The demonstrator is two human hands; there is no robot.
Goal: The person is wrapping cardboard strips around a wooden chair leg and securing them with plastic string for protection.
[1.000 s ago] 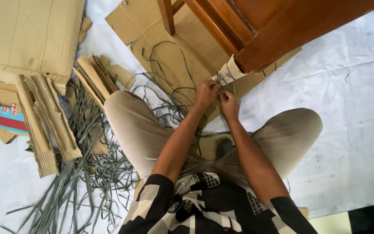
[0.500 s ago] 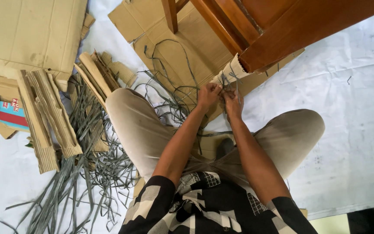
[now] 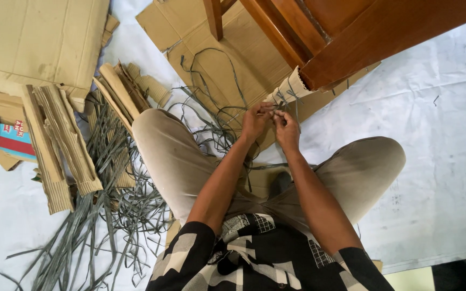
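Note:
I sit cross-legged on the floor. My left hand (image 3: 257, 119) and my right hand (image 3: 287, 128) meet just below a corrugated cardboard wrap (image 3: 292, 88) on the corner of a brown wooden furniture piece (image 3: 351, 37). Both hands pinch thin grey plastic straps (image 3: 282, 101) that run up around that wrap. More of the same grey strap (image 3: 214, 116) loops loosely over the flat cardboard sheet (image 3: 217, 59) beyond my left knee.
A heap of grey straps (image 3: 98, 205) lies on the white floor covering (image 3: 438, 134) at my left. Folded corrugated cardboard strips (image 3: 55, 145), a large flat carton (image 3: 33, 43) and a blue-and-red printed box (image 3: 6, 137) sit further left. A wooden leg (image 3: 212, 19) stands ahead.
My hands stay together at the strap below the cardboard wrap, with small finger movements; the right hand has dropped slightly. The view has shifted a little.

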